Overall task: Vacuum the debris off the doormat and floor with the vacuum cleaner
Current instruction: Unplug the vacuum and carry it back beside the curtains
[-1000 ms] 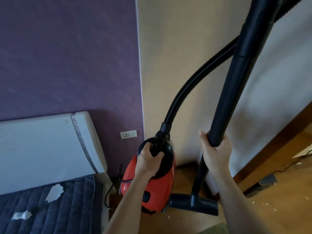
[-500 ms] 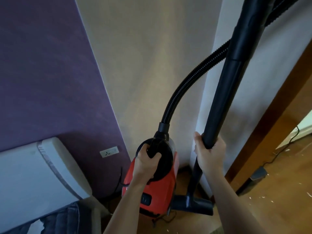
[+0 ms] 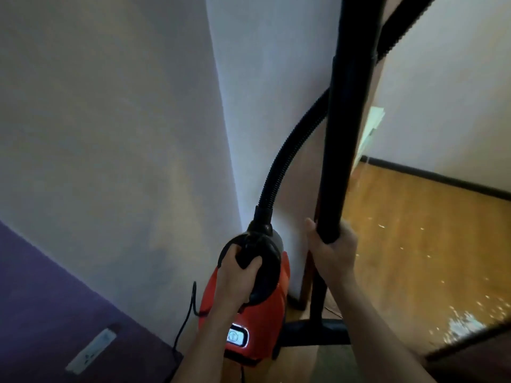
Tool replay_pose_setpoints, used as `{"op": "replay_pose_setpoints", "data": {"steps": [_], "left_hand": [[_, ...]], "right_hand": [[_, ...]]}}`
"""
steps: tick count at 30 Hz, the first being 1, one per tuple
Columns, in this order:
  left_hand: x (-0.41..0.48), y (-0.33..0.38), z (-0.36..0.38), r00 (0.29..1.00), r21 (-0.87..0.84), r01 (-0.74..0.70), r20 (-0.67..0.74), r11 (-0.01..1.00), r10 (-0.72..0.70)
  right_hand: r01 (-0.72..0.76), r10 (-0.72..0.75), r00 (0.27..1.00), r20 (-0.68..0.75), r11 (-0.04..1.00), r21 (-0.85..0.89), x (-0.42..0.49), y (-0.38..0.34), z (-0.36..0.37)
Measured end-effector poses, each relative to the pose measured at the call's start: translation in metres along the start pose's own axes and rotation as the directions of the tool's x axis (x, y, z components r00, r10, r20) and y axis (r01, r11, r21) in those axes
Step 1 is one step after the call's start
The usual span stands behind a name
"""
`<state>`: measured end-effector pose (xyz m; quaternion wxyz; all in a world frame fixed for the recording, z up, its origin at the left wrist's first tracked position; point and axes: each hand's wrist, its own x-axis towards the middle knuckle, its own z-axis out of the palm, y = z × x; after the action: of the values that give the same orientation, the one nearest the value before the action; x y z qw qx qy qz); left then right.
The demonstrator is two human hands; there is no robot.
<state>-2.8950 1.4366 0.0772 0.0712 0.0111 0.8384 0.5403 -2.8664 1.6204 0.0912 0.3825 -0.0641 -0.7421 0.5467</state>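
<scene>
A red vacuum cleaner hangs low in the middle, my left hand shut around its black top handle. A ribbed black hose curves up from it and out of the top of the frame. My right hand grips the black wand, which stands nearly upright. Its floor nozzle shows below, behind the red body. Small pale debris is scattered over the wooden floor to the right. No doormat can be made out for certain.
A pale wall corner stands right behind the vacuum. A purple wall with a socket is at lower left, and a black cord runs down beside it. A dark skirting edges the far floor. A dark edge crosses the lower right.
The view has swung right: the bed and most of the purple wall have left the frame and more debris-strewn floor shows. Both hands keep their grips on the vacuum.
</scene>
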Motion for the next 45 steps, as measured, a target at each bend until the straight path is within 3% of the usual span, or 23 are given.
{"op": "replay_pose_setpoints", "data": {"steps": [7, 10, 17, 21, 32, 45], "left_hand": [[0.002, 0.000, 0.019, 0.926, -0.014, -0.112, 0.362, 0.994, 0.109], [-0.008, 0.000, 0.039, 0.863, -0.039, -0.171, 0.476, 0.984, 0.169], [-0.063, 0.001, 0.090, 0.670, -0.058, -0.271, 0.705, 0.961, 0.232], [-0.106, 0.011, 0.118, 0.532, -0.090, -0.305, 0.809, 0.948, 0.248], [-0.254, 0.048, 0.185, 0.276, -0.145, -0.368, 0.926, 0.919, 0.257], [-0.430, 0.056, 0.250, 0.193, -0.203, -0.451, 0.929, 0.869, 0.317]], "right_hand": [[-0.186, 0.166, 0.959, -0.229, 0.980, -0.069, -0.040, -0.005, -0.034], [-0.272, 0.209, 0.889, -0.407, 0.957, -0.101, -0.068, -0.017, -0.063], [-0.268, 0.117, 0.770, -0.627, 0.952, -0.151, -0.151, -0.067, -0.133], [-0.328, 0.074, 0.654, -0.753, 0.925, -0.194, -0.197, -0.091, -0.174], [-0.397, -0.014, 0.450, -0.893, 0.892, -0.214, -0.325, -0.151, -0.284], [-0.508, -0.082, 0.208, -0.975, 0.843, -0.179, -0.469, -0.214, -0.405]]}}
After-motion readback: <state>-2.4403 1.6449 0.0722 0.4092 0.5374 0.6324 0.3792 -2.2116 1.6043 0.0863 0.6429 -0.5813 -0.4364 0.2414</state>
